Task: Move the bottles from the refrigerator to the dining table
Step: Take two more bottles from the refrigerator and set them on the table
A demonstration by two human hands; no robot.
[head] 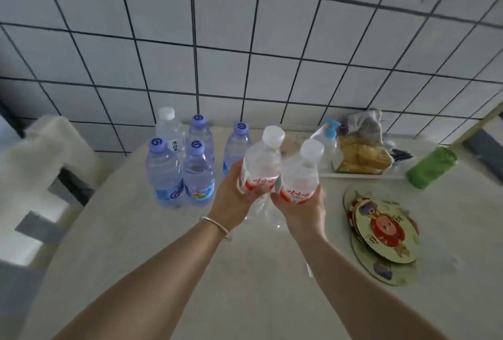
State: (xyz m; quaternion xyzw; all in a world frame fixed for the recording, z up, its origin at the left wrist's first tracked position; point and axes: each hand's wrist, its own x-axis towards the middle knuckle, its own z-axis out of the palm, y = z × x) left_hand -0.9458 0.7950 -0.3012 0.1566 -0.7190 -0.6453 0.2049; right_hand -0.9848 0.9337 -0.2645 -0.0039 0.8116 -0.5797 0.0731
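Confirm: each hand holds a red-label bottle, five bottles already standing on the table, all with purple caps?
Not all purple. The head view shows four purple caps; the back-left bottle has a white cap. The rest holds: left hand and right hand each hold a red-label bottle over the table.

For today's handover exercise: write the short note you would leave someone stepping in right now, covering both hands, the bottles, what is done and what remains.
Left hand grips a red-label bottle; right hand grips a second red-label bottle, both over the dining table.
Done: five bottles stand on the table: four purple-capped bottles and one white-capped bottle.
Left: set both held bottles down beside them. The refrigerator is out of view, so check it for more.
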